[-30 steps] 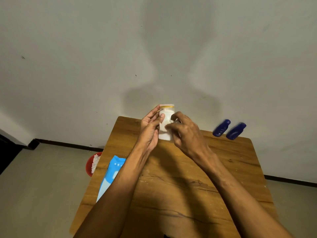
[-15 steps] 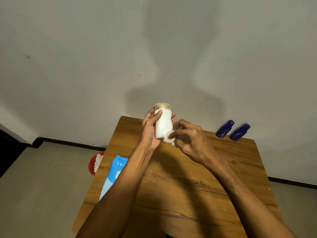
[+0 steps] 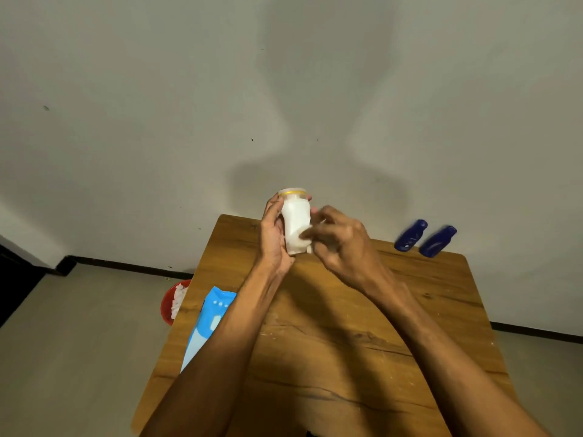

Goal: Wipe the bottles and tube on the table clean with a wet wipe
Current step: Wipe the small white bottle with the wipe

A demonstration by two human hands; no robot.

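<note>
White bottle [image 3: 295, 227] with a yellow band under its cap: upright, held in the air at frame centre, over the far edge of the table [image 3: 347, 342]; left hand [image 3: 273, 239] grips it from the left, palm against the body, fingers curled round the back with tips showing near the cap; right hand [image 3: 339, 244] meets the bottle's lower right side, fingers bent and bunched on a wet wipe [image 3: 310, 247], thumb on the bottle front; this hand is motion-blurred and only a white sliver of the wipe shows at the bottle's base, hard to separate from the bottle itself; both forearms rise from the lower edge, cut off there; two blue bottles [image 3: 410, 235] [image 3: 438, 241] lie side by side at the table's far right corner; blue packet [image 3: 209, 323] at the table's left edge, partly covered by the left forearm; red bin [image 3: 167, 305] on the floor, half hidden behind the table
</note>
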